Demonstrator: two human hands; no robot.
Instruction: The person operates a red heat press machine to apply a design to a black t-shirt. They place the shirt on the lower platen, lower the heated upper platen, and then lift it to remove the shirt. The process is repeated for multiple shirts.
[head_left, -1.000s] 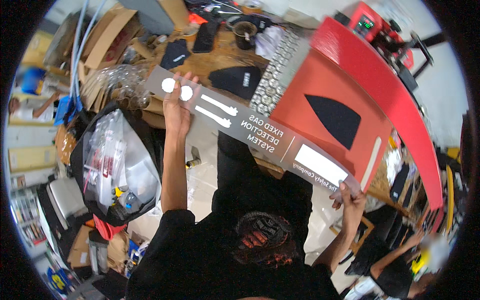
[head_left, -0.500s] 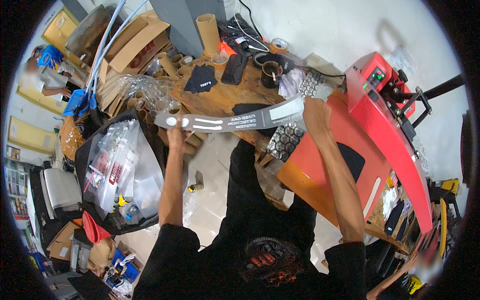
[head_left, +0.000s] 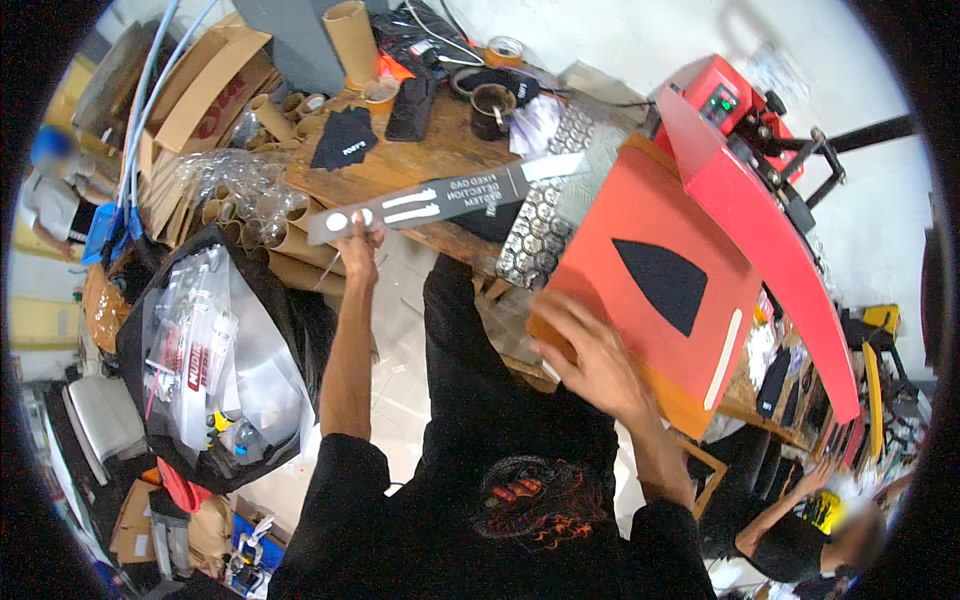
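My left hand [head_left: 357, 250] pinches the left end of a long translucent transfer film strip [head_left: 455, 203] with white shapes and mirrored lettering. Its far end reaches over a hexagon-patterned sheet [head_left: 540, 232]. My right hand [head_left: 592, 362] is apart from the film, fingers spread and a little curved, at the near left corner of the heat press's orange-red pad [head_left: 600, 270]. On that pad lies a dark, pointed piece of fabric [head_left: 665, 285], and a narrow white strip [head_left: 724, 360] rests near its right edge. The red upper platen [head_left: 765, 260] is swung aside to the right.
Along the wooden table [head_left: 390, 190] are a phone [head_left: 410, 110], a dark mug [head_left: 492, 110] and black fabric [head_left: 343, 138]. Cardboard tubes [head_left: 275, 225] and a black bag of clear plastic [head_left: 225, 350] stand at left. Another person [head_left: 800, 520] works at lower right.
My right hand has let go of the film's right end and moved down toward me, uncovering the dark fabric on the pad. The left hand still holds the film. My view has shifted.
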